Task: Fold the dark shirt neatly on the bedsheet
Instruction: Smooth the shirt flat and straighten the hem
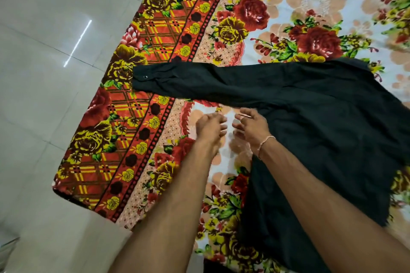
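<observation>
While loose, empty hands (230, 127) hover, the dark shirt (310, 117) runs off-frame right.

The dark shirt (315, 117) lies spread flat on the floral bedsheet (288, 17), one sleeve stretched out leftward.

There was one dark shirt (321, 117), at 3 o'clock, with one sleeve (188, 82) stretched toward 9 o'clock and one snap (145, 77) on its cuff. One bedsheet (137, 131) lay under it. Two hands were seen near the centre, the left hand (209, 127) and the right hand (251, 125), and one bracelet (265, 143) on the right wrist.
</observation>
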